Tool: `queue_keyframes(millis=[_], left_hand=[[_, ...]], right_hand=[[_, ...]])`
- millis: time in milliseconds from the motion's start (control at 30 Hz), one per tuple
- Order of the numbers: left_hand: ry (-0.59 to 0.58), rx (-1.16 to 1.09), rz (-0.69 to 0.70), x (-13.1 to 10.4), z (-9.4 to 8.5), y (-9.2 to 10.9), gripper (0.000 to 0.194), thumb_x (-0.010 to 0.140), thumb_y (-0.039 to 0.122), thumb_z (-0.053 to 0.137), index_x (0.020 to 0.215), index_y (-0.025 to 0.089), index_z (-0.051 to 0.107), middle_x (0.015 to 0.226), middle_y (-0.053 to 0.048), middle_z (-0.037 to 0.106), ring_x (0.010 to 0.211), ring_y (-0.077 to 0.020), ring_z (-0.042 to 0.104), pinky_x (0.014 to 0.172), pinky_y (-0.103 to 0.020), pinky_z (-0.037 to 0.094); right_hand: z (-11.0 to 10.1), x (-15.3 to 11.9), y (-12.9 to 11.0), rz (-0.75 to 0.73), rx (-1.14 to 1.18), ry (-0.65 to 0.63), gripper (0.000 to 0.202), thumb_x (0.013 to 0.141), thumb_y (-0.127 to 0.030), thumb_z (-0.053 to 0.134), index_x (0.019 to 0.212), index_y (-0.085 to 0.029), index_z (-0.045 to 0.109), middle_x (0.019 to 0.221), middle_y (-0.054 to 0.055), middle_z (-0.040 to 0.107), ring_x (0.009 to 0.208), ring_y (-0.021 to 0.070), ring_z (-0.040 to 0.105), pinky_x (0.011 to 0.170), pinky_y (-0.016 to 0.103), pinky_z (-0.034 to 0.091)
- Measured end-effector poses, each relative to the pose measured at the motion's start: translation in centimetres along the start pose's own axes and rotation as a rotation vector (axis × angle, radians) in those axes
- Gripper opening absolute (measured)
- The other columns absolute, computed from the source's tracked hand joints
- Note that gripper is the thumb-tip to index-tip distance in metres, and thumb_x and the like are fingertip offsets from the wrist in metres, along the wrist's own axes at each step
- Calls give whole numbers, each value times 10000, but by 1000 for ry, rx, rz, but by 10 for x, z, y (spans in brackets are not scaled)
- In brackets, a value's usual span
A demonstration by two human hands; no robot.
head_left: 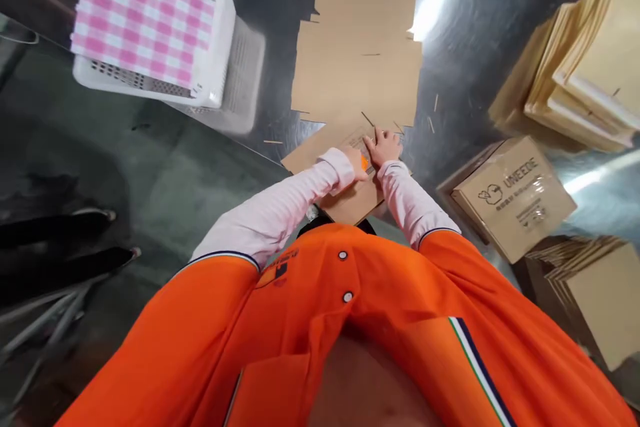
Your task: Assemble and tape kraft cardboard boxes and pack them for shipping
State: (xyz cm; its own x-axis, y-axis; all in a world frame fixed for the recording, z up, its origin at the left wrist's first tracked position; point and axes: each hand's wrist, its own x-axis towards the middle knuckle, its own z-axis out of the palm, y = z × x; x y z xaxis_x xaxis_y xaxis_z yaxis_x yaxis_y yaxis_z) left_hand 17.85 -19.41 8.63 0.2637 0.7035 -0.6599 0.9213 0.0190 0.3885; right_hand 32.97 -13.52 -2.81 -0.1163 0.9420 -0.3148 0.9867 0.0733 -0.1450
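Note:
A brown cardboard piece (310,155) with faint print lies at the table's near edge, close to my body. My left hand (356,163) is closed over it, with a small orange object (365,163) showing at its fingers. Most of that object is hidden, so its kind cannot be made out. Just to the right, my right hand (385,145) rests on the cardboard with its fingers apart, holding nothing. Beyond both hands, a large unfolded cardboard sheet (357,80) with slits and notched edges lies flat.
On the left stands a white plastic basket (227,47) with a pink checked cloth (143,17) over it. Cardboard stacks (590,60) and a taped carton (515,197) are on the right. Thin cardboard scraps (431,124) lie on the metal table (460,73).

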Motion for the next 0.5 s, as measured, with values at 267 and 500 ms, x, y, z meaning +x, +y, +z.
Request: queue_keyframes(millis=[267, 500], left_hand=[[-119, -11, -217, -145, 84, -96, 838, 833, 517, 727, 1560, 137, 559, 1030, -155, 789, 1107, -335, 750, 943, -362, 584], [-108, -144, -239, -121, 144, -103, 964, 785, 344, 787, 1651, 102, 439, 1363, -278, 698, 1263, -407, 695, 1054, -431, 556]], right_hand=[[1, 1, 5, -11, -30, 32, 663, 1083, -591, 397, 1645, -246, 464, 1493, 214, 566, 1363, 396, 483, 1101, 574, 410], [4, 6, -1, -22, -98, 2, 723, 1086, -598, 323, 1675, -186, 400, 1514, 266, 535, 1329, 414, 500, 1050, 573, 454]])
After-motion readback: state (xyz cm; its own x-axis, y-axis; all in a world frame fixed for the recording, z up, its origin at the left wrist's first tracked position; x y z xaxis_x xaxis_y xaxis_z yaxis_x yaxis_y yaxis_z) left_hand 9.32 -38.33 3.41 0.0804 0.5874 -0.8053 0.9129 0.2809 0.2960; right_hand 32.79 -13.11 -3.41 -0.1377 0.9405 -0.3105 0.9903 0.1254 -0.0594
